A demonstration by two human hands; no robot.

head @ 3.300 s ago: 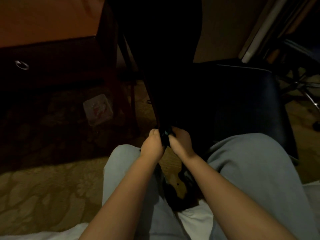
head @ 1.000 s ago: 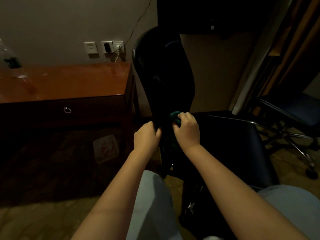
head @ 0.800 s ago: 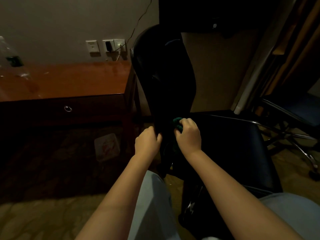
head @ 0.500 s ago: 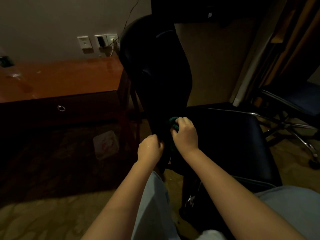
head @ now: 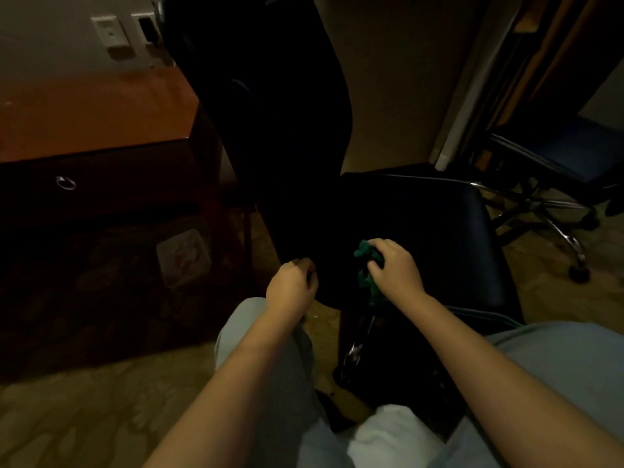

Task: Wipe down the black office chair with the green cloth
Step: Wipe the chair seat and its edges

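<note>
Head view, dim room

- Black office chair (head: 277, 146): centre of frame. Backrest upright, its long axis running from the near centre up and away to the far top edge. Seen nearly side-on; the seat juts out to the right of it, so the chair faces right. Seat pad lies flat, with a faint sheen along its far and right edges
- Green cloth (head: 366, 275): bunched into a narrow wad, long axis near-to-far. It sits at the junction of backrest and seat, against the dark upholstery. Far end pokes out past the fingers; near end trails down toward the chair's underside
- Right hand (head: 395, 268): knuckles up, fingers curled round the cloth, gripping it and holding it on the chair where the seat meets the back
- Left hand (head: 292, 288): closed into a fist, fingers curled in on the lower left edge of the backrest and gripping it. Fingertips lost in shadow
- Both forearms bare, reaching in from the near edge. Pale trouser legs (head: 270, 366) below them, one either side of the chair's base
- Left: wooden desk (head: 94, 109) with a ring pull (head: 66, 183) on its drawer. Wall sockets (head: 111, 33) above its far edge
- Under the desk, a pale square object (head: 184, 256) on the patterned carpet (head: 84, 417); what it is, cannot tell
- Far right: a second chair (head: 557, 153), blue seat, chrome legs on castors
</note>
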